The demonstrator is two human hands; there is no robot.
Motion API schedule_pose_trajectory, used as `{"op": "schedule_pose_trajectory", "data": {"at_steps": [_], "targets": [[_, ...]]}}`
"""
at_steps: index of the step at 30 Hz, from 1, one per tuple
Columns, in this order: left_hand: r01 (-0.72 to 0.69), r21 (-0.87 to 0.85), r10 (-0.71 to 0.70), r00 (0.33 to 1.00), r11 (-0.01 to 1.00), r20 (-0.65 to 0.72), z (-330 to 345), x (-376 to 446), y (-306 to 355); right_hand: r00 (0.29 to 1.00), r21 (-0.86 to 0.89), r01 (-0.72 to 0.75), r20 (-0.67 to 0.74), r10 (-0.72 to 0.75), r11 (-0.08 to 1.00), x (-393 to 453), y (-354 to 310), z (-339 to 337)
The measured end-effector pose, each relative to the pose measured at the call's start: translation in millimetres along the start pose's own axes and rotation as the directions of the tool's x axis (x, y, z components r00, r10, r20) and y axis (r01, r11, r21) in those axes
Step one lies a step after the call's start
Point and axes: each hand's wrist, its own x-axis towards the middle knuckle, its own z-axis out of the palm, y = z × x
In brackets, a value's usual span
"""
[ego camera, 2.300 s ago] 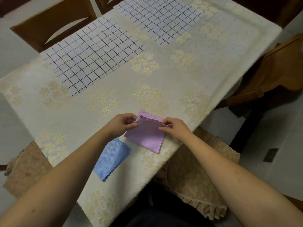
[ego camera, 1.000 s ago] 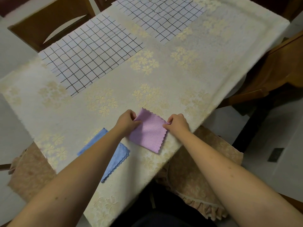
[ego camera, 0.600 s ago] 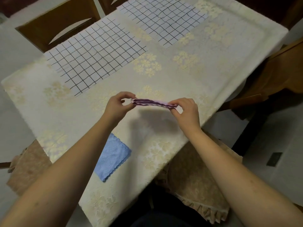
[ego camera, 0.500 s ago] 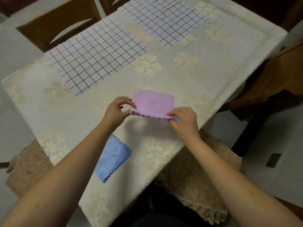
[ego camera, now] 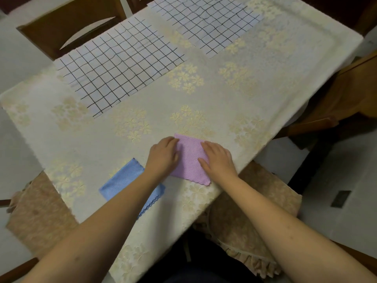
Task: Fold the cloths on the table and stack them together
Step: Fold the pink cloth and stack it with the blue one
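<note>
A folded purple cloth lies flat near the table's front edge. My left hand rests palm down on its left side and my right hand presses flat on its right side, fingers spread. A folded blue cloth with a scalloped edge lies to the left of the purple one, partly hidden under my left forearm. The two cloths lie side by side, apart.
The table wears a cream floral tablecloth. Two checked placemats lie at the far side. Wooden chairs stand at the back left and the right. A cushioned seat sits below the front edge.
The purple cloth was lifted off the table, held up between both hands and turned, then laid back down. Both hands now lie flat on top of it.
</note>
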Motion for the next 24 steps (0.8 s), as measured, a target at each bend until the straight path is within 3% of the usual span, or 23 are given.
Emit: {"op": "schedule_pose_trajectory", "data": {"at_steps": [2,5,10,11,13,15,17,20,24], "targets": [[-0.126,0.114,0.121,0.991,0.986,0.05,11.5,1.3,9.8,0.995,-0.126,0.067,0.088,-0.056,0.99,7.4,-10.6,8.1],[-0.135,0.182,0.098,0.975,0.974,0.199,29.7,-7.8,8.4,0.973,-0.25,0.166,0.197,-0.117,0.954,7.0,-11.1,20.2],[-0.037,0.196,-0.018,0.963,0.98,0.27,32.1,-12.2,-2.1,0.987,-0.27,-0.018,0.148,0.06,0.963,13.1,15.4,12.0],[-0.001,0.168,-0.041,0.968,0.986,0.247,30.1,-12.1,-0.5,0.985,-0.229,-0.055,0.145,0.09,0.972,16.8,17.5,7.4],[0.14,0.057,-0.144,0.987,0.989,0.078,22.9,-14.6,4.2,0.991,-0.144,-0.089,0.087,0.102,0.986,25.2,18.2,-2.1],[0.34,-0.048,-0.342,0.938,0.939,-0.056,14.2,-17.3,7.7,0.992,-0.067,-0.126,0.003,0.127,0.99,33.6,16.4,-8.9],[0.533,-0.07,-0.534,0.846,0.843,0.016,7.8,-18.3,8.6,0.983,0.042,-0.182,-0.015,0.183,0.982,41.1,14.3,-12.3],[0.668,-0.037,-0.651,0.735,0.743,0.192,0.9,-16.1,11.0,0.962,0.114,-0.274,0.051,0.27,0.955,51.0,13.0,-14.1],[0.673,-0.095,-0.635,0.729,0.734,0.257,0.8,-12.4,8.8,0.93,0.096,-0.359,0.123,0.347,0.928,58.8,11.8,-17.9]]}}
